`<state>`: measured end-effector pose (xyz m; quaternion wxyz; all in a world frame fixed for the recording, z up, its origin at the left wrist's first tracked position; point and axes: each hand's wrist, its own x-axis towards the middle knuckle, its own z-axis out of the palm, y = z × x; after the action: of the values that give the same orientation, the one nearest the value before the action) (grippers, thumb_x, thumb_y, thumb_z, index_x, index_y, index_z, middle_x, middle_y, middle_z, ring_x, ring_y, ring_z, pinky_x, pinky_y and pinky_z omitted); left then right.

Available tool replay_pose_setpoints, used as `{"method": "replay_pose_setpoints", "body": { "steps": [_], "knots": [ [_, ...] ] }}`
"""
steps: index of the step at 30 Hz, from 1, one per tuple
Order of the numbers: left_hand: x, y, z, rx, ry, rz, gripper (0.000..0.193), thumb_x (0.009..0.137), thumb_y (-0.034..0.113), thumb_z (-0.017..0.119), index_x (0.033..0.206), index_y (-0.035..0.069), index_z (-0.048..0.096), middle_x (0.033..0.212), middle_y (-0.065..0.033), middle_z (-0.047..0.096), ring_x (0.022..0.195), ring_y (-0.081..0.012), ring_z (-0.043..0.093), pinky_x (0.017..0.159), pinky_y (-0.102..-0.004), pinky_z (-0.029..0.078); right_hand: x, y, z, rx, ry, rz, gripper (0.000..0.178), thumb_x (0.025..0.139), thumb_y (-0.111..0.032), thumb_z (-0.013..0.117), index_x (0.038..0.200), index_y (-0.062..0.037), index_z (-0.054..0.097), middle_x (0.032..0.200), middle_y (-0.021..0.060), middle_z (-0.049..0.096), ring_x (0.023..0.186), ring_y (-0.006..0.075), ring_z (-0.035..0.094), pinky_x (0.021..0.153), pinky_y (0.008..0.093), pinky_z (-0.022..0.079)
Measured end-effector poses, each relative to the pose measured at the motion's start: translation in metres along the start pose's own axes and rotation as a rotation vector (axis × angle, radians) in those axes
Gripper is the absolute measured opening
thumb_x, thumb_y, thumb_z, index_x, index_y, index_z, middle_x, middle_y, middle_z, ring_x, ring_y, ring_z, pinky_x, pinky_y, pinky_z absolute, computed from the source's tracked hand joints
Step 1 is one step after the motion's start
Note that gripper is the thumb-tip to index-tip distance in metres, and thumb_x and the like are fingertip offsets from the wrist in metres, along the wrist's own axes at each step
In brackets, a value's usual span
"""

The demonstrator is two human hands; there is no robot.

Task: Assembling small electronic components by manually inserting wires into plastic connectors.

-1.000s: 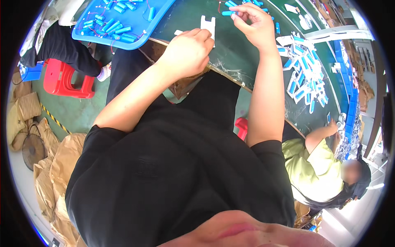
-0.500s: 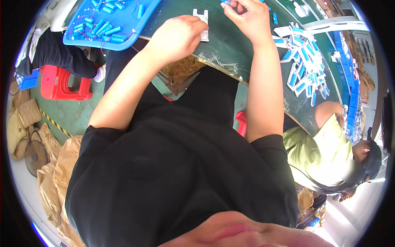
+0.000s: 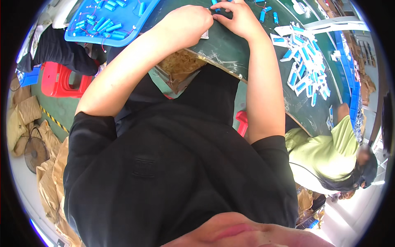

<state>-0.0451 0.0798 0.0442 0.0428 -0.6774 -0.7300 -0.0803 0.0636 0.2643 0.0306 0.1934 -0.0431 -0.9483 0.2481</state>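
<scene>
My left hand (image 3: 187,25), closed, covers most of a small white plastic case (image 3: 205,36); only its lower edge shows beside the fingers. Close by on the right, my right hand (image 3: 238,19) reaches in with thumb and fingers bent toward the left fingertips. At its fingertips is a blue cylindrical battery (image 3: 214,3), partly cut off by the top of the picture. The exact grip on it is partly hidden. Both hands are above the dark green tabletop (image 3: 230,47).
A blue tray (image 3: 123,43) of wired blue batteries stands at the left. On the right lies a heap of white cases with batteries (image 3: 306,61). Loose batteries (image 3: 263,16) lie beyond my right hand. A co-worker in a light green shirt (image 3: 325,154) sits at the right; a red stool (image 3: 53,82) stands left.
My left hand has moved up and right over the white case, hiding most of it. My right hand has come left and slightly down, bringing the battery close to the left fingers.
</scene>
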Motion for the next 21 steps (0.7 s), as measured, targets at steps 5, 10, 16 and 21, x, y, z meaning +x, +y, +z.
{"method": "replay_pose_setpoints", "body": {
  "steps": [5, 10, 16, 21],
  "knots": [
    [0.003, -0.005, 0.000, 0.128, -0.040, 0.086, 0.016, 0.082, 0.010, 0.066, 0.092, -0.001, 0.070, 0.084, -0.0203, 0.073, 0.081, -0.0365, 0.074, 0.073, -0.0422, 0.058, 0.001, 0.006, -0.001, 0.028, 0.002, -0.076, 0.023, 0.083, 0.000, 0.075, 0.106, -0.0047, 0.075, 0.121, 0.0182, 0.064, 0.106, 0.0372, 0.067, 0.090, 0.0412, 0.055],
    [0.008, -0.006, -0.014, 0.077, -0.083, 0.115, 0.016, 0.081, 0.008, 0.066, 0.093, -0.002, 0.068, 0.084, -0.0208, 0.073, 0.083, -0.0365, 0.074, 0.075, -0.0449, 0.058, 0.002, 0.024, 0.003, -0.034, 0.022, -0.189, 0.022, 0.084, 0.000, 0.073, 0.106, -0.0042, 0.075, 0.127, 0.0190, 0.064, 0.110, 0.0380, 0.067, 0.092, 0.0417, 0.055],
    [0.000, -0.015, -0.013, 0.045, -0.048, 0.123, 0.016, 0.080, 0.008, 0.066, 0.094, -0.001, 0.068, 0.085, -0.0192, 0.074, 0.083, -0.0368, 0.074, 0.075, -0.0462, 0.058, 0.010, 0.007, 0.005, 0.123, -0.043, 0.015, 0.023, 0.084, 0.002, 0.070, 0.106, -0.0038, 0.074, 0.128, 0.0197, 0.067, 0.110, 0.0398, 0.068, 0.094, 0.0424, 0.055],
    [0.010, -0.014, -0.001, 0.069, -0.027, 0.171, 0.015, 0.080, 0.008, 0.066, 0.092, 0.000, 0.066, 0.086, -0.0188, 0.073, 0.084, -0.0369, 0.073, 0.077, -0.0456, 0.057, 0.011, 0.034, 0.013, -0.002, 0.105, -0.310, 0.022, 0.083, 0.001, 0.073, 0.105, -0.0019, 0.070, 0.116, 0.0176, 0.071, 0.095, 0.0305, 0.072, 0.080, 0.0375, 0.057]
  ]
}}
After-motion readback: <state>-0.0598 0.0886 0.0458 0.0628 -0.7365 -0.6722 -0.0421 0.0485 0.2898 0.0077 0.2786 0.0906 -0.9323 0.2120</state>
